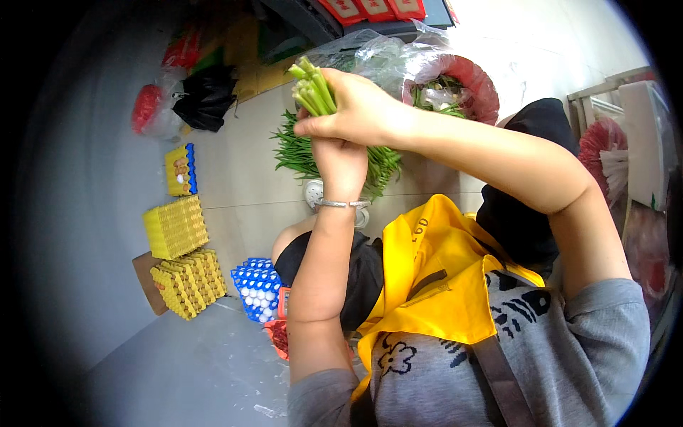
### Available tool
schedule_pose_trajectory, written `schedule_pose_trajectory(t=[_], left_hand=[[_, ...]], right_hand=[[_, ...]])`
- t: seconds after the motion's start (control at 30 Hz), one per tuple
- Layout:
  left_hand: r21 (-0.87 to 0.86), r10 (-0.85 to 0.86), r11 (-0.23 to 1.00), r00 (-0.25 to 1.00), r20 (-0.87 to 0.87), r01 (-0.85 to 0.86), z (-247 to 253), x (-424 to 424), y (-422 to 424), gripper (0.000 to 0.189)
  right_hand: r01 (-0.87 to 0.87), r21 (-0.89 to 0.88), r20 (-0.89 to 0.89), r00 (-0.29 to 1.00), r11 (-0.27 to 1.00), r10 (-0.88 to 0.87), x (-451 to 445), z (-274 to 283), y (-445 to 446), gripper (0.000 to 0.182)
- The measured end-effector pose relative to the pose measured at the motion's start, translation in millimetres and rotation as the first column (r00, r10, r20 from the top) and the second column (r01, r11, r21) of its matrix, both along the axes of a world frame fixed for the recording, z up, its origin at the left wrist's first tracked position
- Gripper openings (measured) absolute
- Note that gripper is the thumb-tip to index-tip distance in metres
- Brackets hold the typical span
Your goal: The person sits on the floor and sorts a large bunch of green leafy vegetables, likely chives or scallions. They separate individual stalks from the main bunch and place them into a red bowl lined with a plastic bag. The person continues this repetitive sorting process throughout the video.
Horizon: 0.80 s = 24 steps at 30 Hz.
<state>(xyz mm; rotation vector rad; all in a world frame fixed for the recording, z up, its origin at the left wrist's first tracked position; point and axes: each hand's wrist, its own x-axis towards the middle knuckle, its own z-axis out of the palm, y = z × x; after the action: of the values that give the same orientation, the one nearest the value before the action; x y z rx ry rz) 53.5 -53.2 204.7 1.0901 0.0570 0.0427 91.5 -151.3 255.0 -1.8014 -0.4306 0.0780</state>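
Observation:
My right hand (363, 109) grips a bunch of green vegetable stalks (314, 93), with the pale cut ends pointing up and to the left. Its thumb crosses the front of the bunch. Directly under it, touching it, is my left hand (339, 160), a silver bangle (344, 203) around that wrist. The left fingers are mostly hidden by the right hand, so their grip does not show. Below both hands, long thin green leaves (299, 155) spread over the floor, and more leafy greens (384, 168) show right of the left wrist.
Clear plastic bags (381, 53) and a red plastic-lined container (477, 88) with green scraps lie beyond my hands. Yellow egg trays (176, 227) stack along the left wall. Blue trays of white eggs (259, 293) stand beside my leg. A black bag (207, 101) sits at upper left.

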Motion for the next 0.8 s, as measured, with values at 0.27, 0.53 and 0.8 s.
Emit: schedule_pose_trajectory(t=[0.27,0.53,0.8], left_hand=[[0.411,-0.301,0.878,0.951,0.074,0.246,31.8,8.1,64.4,0.083],[0.202,-0.412,0.904,0.892,0.185,0.376,49.1,15.6,75.0,0.06],[0.158,-0.502,0.861,0.856,0.122,0.483,48.9,-4.3,77.3,0.035]], right_hand=[[-0.521,0.38,-0.051,0.814,0.765,0.579,24.8,40.7,-11.4,0.023],[-0.778,0.477,-0.136,0.394,0.409,0.909,37.1,61.7,33.7,0.027],[-0.777,-0.015,-0.158,0.624,0.63,0.766,33.0,77.1,36.9,0.037]])
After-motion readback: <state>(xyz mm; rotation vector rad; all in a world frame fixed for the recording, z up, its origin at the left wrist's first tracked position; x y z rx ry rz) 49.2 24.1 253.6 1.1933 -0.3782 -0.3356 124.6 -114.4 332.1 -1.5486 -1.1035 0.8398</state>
